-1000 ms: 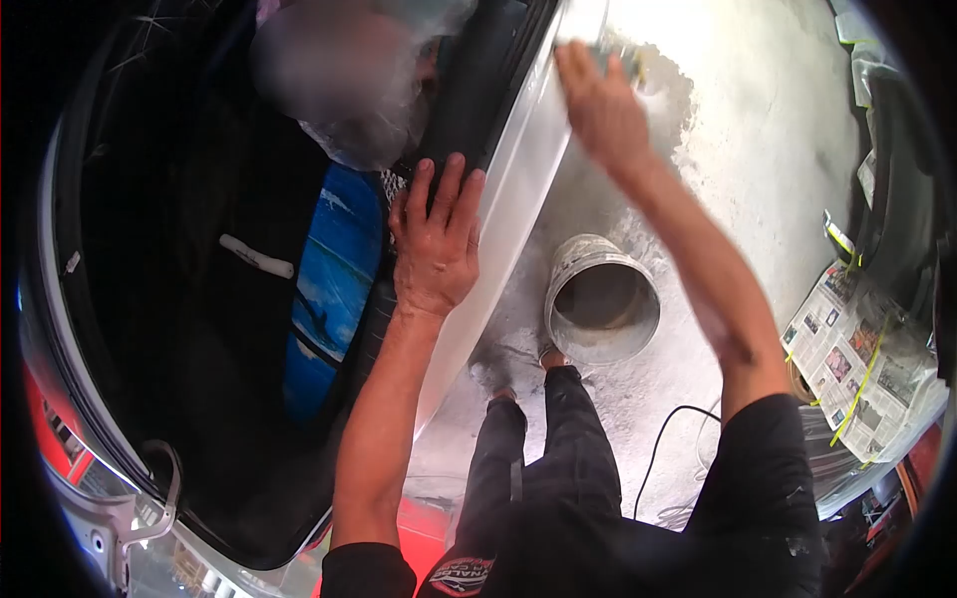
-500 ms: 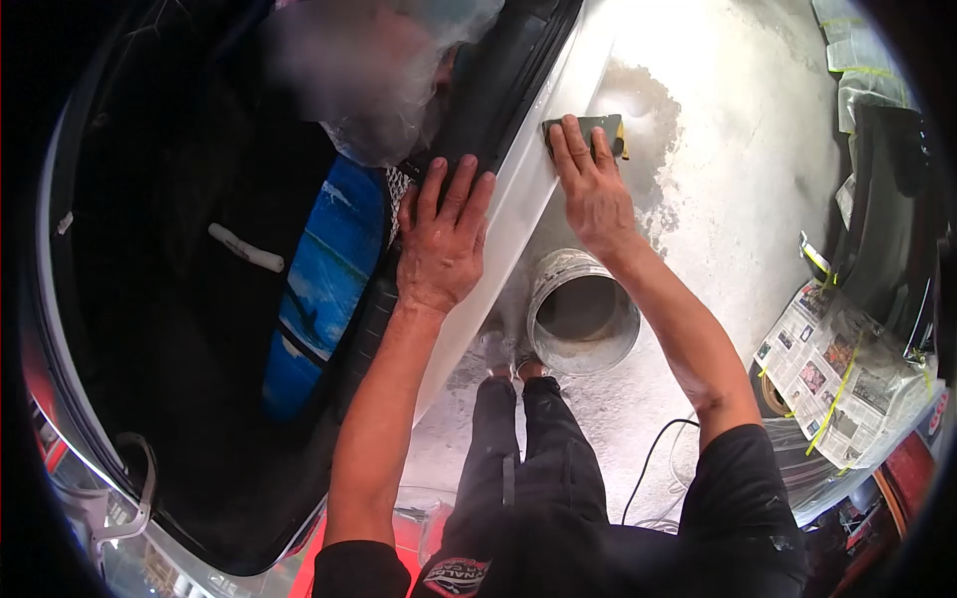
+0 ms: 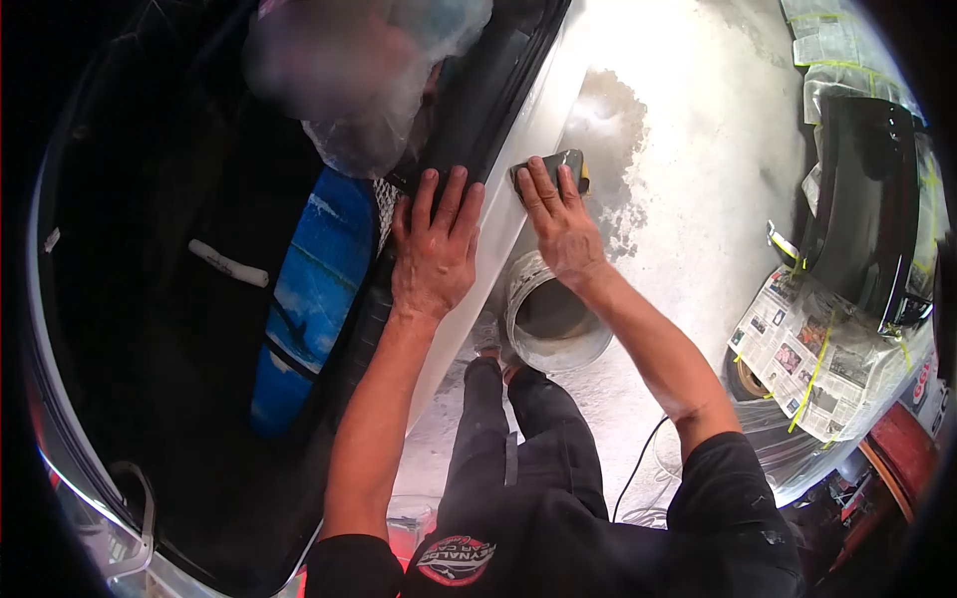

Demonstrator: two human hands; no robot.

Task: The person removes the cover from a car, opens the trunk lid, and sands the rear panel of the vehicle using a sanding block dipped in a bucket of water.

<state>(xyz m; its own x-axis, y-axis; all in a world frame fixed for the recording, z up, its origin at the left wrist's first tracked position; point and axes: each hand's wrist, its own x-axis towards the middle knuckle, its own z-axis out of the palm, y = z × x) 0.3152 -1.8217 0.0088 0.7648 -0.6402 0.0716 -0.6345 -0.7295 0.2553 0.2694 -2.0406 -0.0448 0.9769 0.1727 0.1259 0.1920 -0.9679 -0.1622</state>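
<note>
My right hand (image 3: 568, 234) presses a dark sanding block (image 3: 577, 165), which looks wrapped in sandpaper, with its fingers laid over the top. The block rests at the outer edge of a whitish car body panel (image 3: 538, 105) beside an open trunk. To its left, my left hand (image 3: 436, 259) lies flat with fingers spread on the black sill (image 3: 478, 110) of the trunk opening. Nothing shows in that hand. Its palm side and the underside of the block are hidden.
A bucket (image 3: 568, 351) with grey liquid stands on the wet floor by my feet. Inside the trunk lie a blue printed board (image 3: 317, 269), a white tube (image 3: 227, 262) and a clear plastic bag (image 3: 369, 125). Newspaper-masked parts (image 3: 797, 349) and a black panel (image 3: 865, 199) are at right.
My right hand has slid the sanding block along the panel edge toward my body. My left hand stays on the sill. The whole view has shifted slightly.
</note>
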